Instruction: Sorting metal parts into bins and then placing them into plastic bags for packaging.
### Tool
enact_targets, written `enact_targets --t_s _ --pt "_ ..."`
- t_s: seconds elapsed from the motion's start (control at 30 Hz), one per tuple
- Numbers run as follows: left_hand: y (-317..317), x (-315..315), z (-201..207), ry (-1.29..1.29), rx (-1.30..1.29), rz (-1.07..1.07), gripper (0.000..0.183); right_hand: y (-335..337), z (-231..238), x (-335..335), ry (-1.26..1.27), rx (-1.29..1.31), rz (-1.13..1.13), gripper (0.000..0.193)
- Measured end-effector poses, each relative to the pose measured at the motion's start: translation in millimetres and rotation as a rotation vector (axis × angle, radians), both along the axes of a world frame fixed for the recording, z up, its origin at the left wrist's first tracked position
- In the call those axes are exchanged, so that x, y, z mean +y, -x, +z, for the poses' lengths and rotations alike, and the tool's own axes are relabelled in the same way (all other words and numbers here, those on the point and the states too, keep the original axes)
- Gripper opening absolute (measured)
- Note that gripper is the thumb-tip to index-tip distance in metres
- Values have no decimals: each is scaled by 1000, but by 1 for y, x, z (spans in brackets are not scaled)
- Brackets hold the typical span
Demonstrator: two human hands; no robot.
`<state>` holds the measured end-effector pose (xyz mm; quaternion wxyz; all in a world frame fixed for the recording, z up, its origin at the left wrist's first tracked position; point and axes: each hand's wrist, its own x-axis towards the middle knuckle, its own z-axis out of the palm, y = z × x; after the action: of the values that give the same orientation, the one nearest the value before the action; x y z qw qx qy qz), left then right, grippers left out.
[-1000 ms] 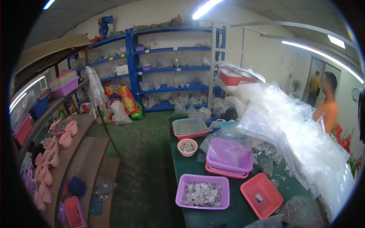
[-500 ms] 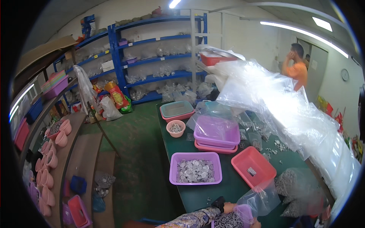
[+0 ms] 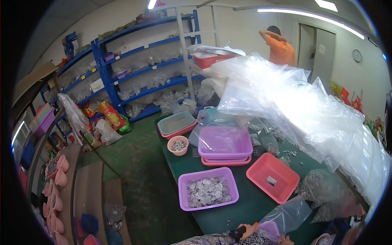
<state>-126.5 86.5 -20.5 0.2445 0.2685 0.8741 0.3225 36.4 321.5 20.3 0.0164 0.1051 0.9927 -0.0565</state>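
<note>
At the lower edge, my left hand (image 3: 246, 231), dark band at the wrist, has its fingers closed at the mouth of a clear plastic bag (image 3: 290, 213). The bag spreads to the right over the green table. Against the bag's mouth is a small purple tub (image 3: 270, 229). Grey metal pieces (image 3: 258, 238) lie just below my left hand, partly cut off by the picture's edge. My right hand (image 3: 287, 241) shows only in part beside the tub; its grip is hidden.
A purple tray (image 3: 183, 199) of flat silvery pieces and a red tray (image 3: 281, 192) stand ahead on the green table (image 3: 220, 218). Behind are stacked purple trays (image 3: 226, 143) and a pink bowl (image 3: 178, 152). Filled bags (image 3: 316, 183) lie right, under piled plastic sheeting (image 3: 277, 94). A person (image 3: 281, 51) stands beyond.
The view has swung to the right. My hands, the tub and the bag sit slightly lower in the picture. The person at the back has turned, with an arm raised behind the head.
</note>
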Motion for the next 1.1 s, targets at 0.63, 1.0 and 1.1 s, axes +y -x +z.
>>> enact_targets --t_s 0.63,1.0,1.1 --pt "10 -22 -28 297 526 -245 19 17 15 -22 224 -131 -129 37" --pt "82 -16 13 -31 -213 -266 38 67 74 -17 543 -238 -124 23" --pt "105 -3 13 -18 -372 -434 40 80 70 -3 631 -292 -110 26"
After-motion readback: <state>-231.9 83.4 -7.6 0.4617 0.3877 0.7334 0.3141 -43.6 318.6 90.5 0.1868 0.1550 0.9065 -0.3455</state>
